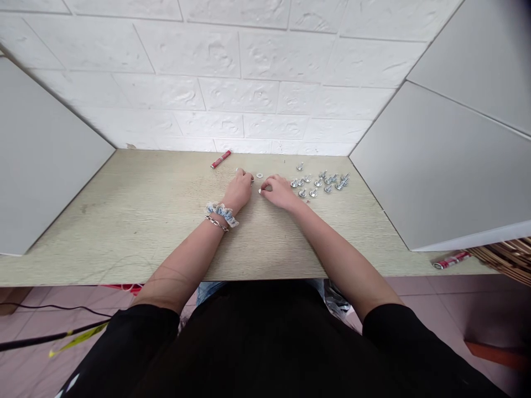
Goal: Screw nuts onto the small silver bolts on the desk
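Note:
My left hand (239, 189) rests on the wooden table (136, 221) with fingers curled, pinching a small metal piece too tiny to name. A blue scrunchie and a chain bracelet circle that wrist. My right hand (279, 191) lies close beside it, fingers bent, with a small pale part at its fingertips. A single washer (259, 175) lies just beyond and between the two hands. To the right of my right hand sits a cluster of several small silver bolts with nuts (321, 181).
A red tube-like item (220, 159) lies near the white brick wall behind the hands. Grey panels (435, 160) wall in the table on both sides. Another red item (451, 260) lies at the table's right front edge beside a wicker basket (508, 257).

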Demonstrator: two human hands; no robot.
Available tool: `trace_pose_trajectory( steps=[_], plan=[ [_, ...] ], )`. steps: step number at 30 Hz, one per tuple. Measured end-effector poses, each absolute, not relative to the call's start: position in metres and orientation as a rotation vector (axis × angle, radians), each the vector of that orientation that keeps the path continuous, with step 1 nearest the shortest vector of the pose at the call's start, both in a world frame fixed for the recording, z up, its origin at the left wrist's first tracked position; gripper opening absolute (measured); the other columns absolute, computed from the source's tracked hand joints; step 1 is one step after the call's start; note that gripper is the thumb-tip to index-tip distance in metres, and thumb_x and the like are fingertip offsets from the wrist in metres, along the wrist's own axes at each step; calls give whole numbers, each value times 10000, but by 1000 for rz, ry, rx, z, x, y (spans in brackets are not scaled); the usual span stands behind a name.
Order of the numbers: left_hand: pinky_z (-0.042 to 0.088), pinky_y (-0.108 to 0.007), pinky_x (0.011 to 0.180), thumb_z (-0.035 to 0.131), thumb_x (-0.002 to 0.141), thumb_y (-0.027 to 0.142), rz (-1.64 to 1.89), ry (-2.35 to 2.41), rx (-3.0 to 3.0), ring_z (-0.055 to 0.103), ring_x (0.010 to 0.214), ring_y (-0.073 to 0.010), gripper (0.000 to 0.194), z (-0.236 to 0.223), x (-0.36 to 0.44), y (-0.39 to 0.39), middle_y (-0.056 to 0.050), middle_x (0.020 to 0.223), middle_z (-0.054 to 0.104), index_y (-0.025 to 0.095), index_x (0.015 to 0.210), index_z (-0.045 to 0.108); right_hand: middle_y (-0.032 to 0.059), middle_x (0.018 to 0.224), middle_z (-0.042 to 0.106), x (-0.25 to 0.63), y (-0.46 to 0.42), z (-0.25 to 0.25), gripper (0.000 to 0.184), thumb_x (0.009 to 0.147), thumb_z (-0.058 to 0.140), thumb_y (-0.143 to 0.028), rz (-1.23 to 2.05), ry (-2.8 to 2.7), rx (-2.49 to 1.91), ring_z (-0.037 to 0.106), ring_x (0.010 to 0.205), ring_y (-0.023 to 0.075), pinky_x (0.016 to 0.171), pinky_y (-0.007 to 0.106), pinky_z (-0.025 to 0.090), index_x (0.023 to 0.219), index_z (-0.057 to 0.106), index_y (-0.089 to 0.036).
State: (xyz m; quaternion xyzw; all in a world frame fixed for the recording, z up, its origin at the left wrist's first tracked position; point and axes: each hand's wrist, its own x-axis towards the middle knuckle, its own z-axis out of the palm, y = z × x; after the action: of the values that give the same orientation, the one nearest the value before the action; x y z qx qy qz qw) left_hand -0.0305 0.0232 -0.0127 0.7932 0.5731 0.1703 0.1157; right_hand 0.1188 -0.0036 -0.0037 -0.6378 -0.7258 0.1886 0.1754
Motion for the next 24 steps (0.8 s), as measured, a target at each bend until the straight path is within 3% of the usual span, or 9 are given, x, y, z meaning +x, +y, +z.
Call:
trace_pose_trajectory(
  steps=[5,9,13,17,21,24],
  plan=[
    [447,-370,976,393,911,112,904,1579,2064,574,989,-199,282,-11,-24,29,-127,1114,544,120,1031,648,93,1222,568,120,-5,2,188,825,572,-267,599,-2068,-1785,502,1173,240,1052,388,341,950,684,-183],
    [509,-275,730,435,912,143,1114,1407,1645,576,730,-120,235,0,-13,20,-78,984,591,142,984,659,99,1202,569,120,-7,2,177,811,571,-228,631,-2042,-1747,497,1167,237,1040,348,344,944,668,-163],
    [491,-212,674,512,894,137,1163,1139,1136,566,618,-80,141,8,-3,8,-13,695,597,132,932,648,99,1159,587,120,-5,-3,186,789,576,-220,630,-2009,-1690,511,1135,228,1006,339,370,951,640,-154],
    [487,-179,682,568,876,121,1152,943,857,556,595,-46,70,4,2,3,4,663,603,118,841,628,118,1121,609,119,-1,-9,230,772,563,-206,589,-2004,-1650,533,1077,231,946,341,409,983,623,-137],
    [478,-143,641,586,865,87,1112,867,768,536,567,-26,109,-4,2,6,12,656,598,111,762,612,137,1157,598,120,1,-11,344,765,528,-163,612,-2014,-1599,535,1078,219,943,320,409,1095,600,-101],
    [460,-120,605,570,879,89,1109,865,768,531,552,-20,123,-7,1,9,10,641,596,105,765,612,144,1132,604,121,1,-9,331,763,522,-169,606,-2043,-1605,540,1060,227,937,325,407,1074,607,-89]
  ],
)
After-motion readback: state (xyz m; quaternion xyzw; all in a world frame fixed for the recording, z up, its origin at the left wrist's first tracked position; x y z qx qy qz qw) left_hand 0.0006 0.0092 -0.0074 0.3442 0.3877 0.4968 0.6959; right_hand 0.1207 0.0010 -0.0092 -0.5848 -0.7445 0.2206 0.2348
